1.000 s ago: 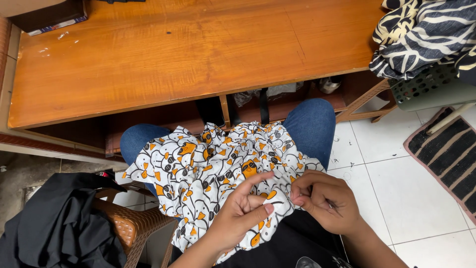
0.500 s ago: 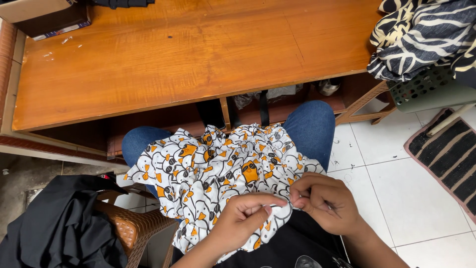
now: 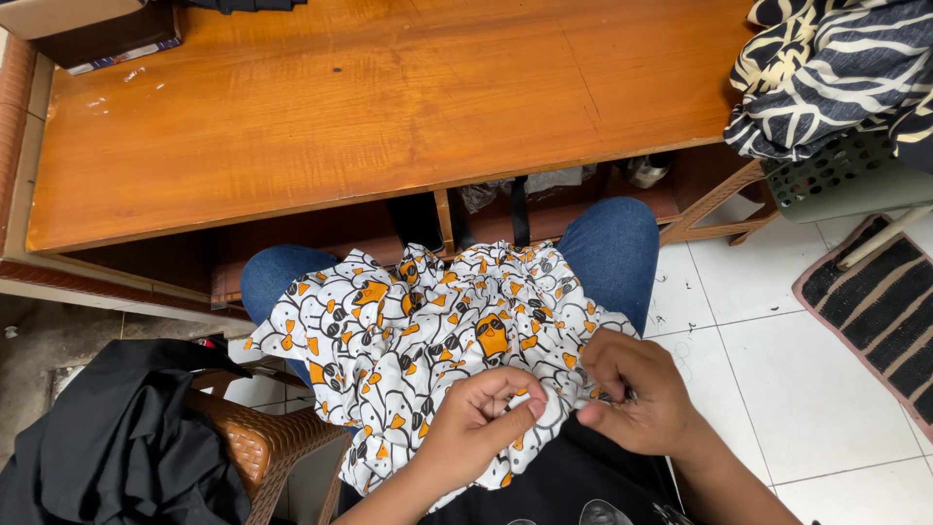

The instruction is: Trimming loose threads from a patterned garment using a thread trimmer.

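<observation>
Soft, crumpled white cloth (image 3: 428,331) printed with orange and black cartoon figures, heaped across both denim-clad knees just ahead of the fingertips, long axis running knee to knee. Left hand (image 3: 476,418) curled, thumb and fingers pressed onto a fold of that cloth. Right hand (image 3: 637,389) bunched beside it, fingers pinched together on the cloth's edge; anything smaller between them too hidden to tell. Beyond the fingers, smooth glossy wooden table (image 3: 369,107). Left of them, limp black garment (image 3: 117,437) over a woven brown chair (image 3: 262,442).
</observation>
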